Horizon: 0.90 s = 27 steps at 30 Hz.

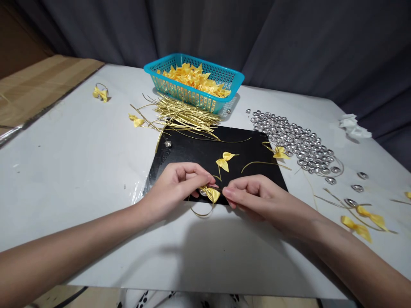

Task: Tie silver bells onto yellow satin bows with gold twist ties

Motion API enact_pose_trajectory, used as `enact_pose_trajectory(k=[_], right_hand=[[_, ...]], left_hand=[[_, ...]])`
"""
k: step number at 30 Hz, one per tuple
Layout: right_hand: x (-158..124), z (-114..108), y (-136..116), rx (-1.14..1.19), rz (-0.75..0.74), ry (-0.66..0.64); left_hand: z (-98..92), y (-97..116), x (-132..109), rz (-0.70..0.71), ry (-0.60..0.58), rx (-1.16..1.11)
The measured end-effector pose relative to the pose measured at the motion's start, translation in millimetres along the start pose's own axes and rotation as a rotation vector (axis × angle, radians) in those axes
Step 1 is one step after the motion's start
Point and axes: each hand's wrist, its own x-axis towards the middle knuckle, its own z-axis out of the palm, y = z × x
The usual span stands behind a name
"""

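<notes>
My left hand [188, 183] is closed, its thumb and fingers pinching a yellow ribbon bow [212, 194] with a silver piece against it. A loop of gold cord [203, 215] hangs below the bow. Just to the right, my right hand [250, 192] pinches the end of the gold cord between thumb and forefinger. Both hands are over the front edge of a black mat [199, 149]. Another yellow bow [224, 162] lies on the mat beyond them, beside a loose gold cord [265, 163].
A teal basket [150, 72] of yellow bows stands at the back, with a bundle of gold cords [183, 113] before it. Silver pieces [292, 139] are heaped on the right. A looped bow [101, 93] sits far left; more bows [356, 229] lie near my right forearm.
</notes>
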Motion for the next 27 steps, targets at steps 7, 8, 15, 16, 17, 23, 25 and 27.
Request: enact_pose_trajectory(k=[7, 8, 15, 16, 17, 23, 25, 27], right_hand=[[0.6, 3.3, 0.1, 0.072, 0.008, 0.008], [0.8, 3.5, 0.2, 0.084, 0.01, 0.004], [3.0, 3.6, 2.2, 0.16, -0.01, -0.012], [2.8, 3.5, 2.5, 0.165, -0.009, -0.014], [2.5, 3.4, 2.6, 0.167, -0.01, -0.017], [1.4, 3.7, 1.6, 0.198, -0.019, -0.023], [2.2, 4.0, 1.8, 0.227, -0.017, -0.03], [2.7, 4.1, 2.3, 0.221, -0.009, -0.026]], left_hand=[[0.4, -0.4, 0.7, 0.003, -0.003, -0.002], [0.3, -0.5, 0.7, 0.004, -0.006, -0.004], [-0.6, -1.3, 0.6, 0.006, -0.015, -0.032], [-0.8, -1.5, 0.7, 0.005, -0.02, -0.034], [-1.0, -1.7, 0.7, 0.005, -0.025, -0.036], [-1.6, -3.2, 0.9, 0.013, -0.035, -0.03], [-1.7, -3.7, 1.0, 0.025, -0.035, -0.028], [-1.9, -3.9, 1.1, 0.029, -0.039, -0.026]])
